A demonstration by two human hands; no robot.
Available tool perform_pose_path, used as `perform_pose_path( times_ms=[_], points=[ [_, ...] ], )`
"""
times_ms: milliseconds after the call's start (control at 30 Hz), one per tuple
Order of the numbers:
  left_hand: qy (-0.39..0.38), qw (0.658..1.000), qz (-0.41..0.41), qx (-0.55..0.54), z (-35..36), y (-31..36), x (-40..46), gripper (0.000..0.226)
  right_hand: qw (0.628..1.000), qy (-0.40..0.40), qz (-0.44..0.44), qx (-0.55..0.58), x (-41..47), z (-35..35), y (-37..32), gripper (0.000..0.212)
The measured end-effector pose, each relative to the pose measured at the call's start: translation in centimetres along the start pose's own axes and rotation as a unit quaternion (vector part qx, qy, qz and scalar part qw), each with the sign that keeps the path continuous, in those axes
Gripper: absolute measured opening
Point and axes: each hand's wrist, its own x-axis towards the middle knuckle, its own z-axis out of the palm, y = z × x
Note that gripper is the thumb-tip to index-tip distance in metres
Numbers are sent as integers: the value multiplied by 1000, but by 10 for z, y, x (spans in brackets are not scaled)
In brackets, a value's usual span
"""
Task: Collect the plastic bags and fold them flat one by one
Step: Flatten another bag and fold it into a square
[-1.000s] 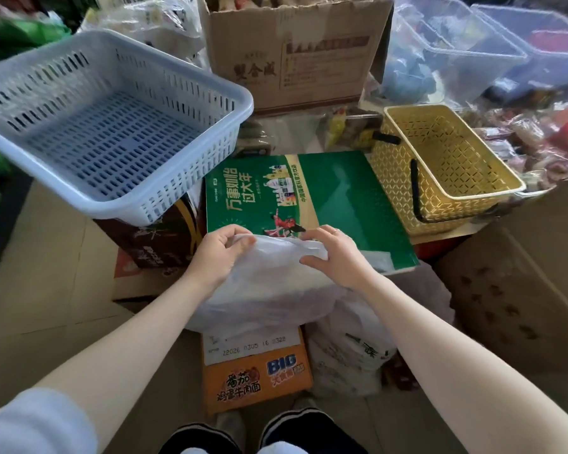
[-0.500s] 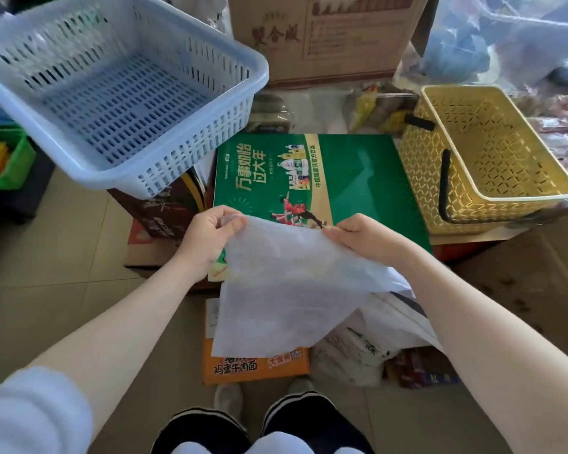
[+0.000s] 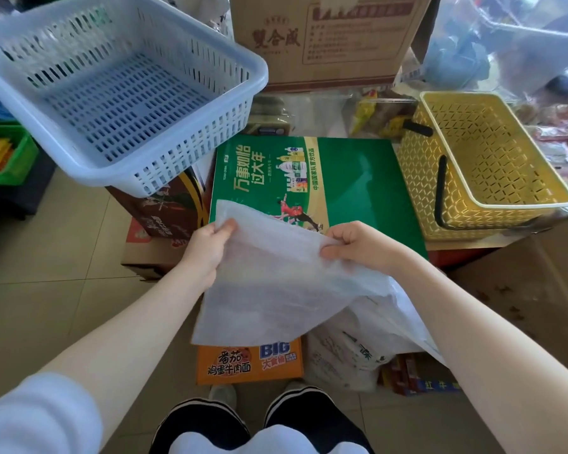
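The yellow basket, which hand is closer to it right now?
Right. The right hand pinches the white bag just below-left of the yellow basket; the left hand is farther left.

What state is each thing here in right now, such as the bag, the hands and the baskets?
White plastic bag: spread out, held up by its top edge.
Left hand: pinching the bag.
Right hand: pinching the bag.
Blue basket: empty, tilted.
Yellow basket: empty.
Green box: closed, lying flat.

You hold a translucent white plastic bag (image 3: 276,280) spread flat by its top corners; more crumpled bags (image 3: 351,355) lie beneath.
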Motion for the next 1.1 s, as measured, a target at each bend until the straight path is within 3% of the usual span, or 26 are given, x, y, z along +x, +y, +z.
perform_pose_path(
  times_ms=[233, 333, 433, 500, 567, 633, 733, 800, 833, 867, 933, 1000, 1100],
  points=[
    [23, 995, -17, -99, 10, 21, 19, 26, 998, 7, 56, -35, -5, -25, 23, 28],
    [12, 990, -35, -135, 13, 27, 27, 33, 997, -20, 67, -34, 0, -39, 30, 12],
    [-12, 985, -36, -166, 26, 36, 28, 28, 992, -38, 120, 13, 7, -52, 30, 27],
    [-15, 984, -33, -175, 30, 39, 30, 29, 982, -68, 173, 35, 9, -55, 26, 25],
    [-2, 984, -35, -177, 29, 40, 36, 31, 984, -79, 157, 40, 12, -58, 27, 24],
    [14, 984, -43, -173, 26, 39, 43, 31, 993, -24, 113, 23, 21, -62, 33, 30],
    [37, 988, -46, -142, 30, 39, 55, 22, 992, 117, 28, -23, 42, -76, 42, 16],
    [99, 995, -4, 4, 39, 37, 60, 19, 982, 170, 5, -87, 57, -89, 43, 8],
    [150, 979, 46, 131, 43, 33, 63, 23, 977, 168, 4, -129, 65, -94, 42, 12],
    [201, 934, 117, 270, 45, 29, 65, 32, 971, 156, -1, -181, 74, -96, 44, 14],
    [221, 812, 292, 454, 54, 15, 70, 49, 952, 114, -16, -284, 96, -90, 50, 16],
    [136, 738, 400, 526, 73, -5, 78, 50, 934, 98, -43, -342, 115, -77, 55, 17],
    [-30, 710, 350, 611, 99, -27, 89, 41, 930, 84, -47, -355, 134, -61, 65, 19]
  ],
)
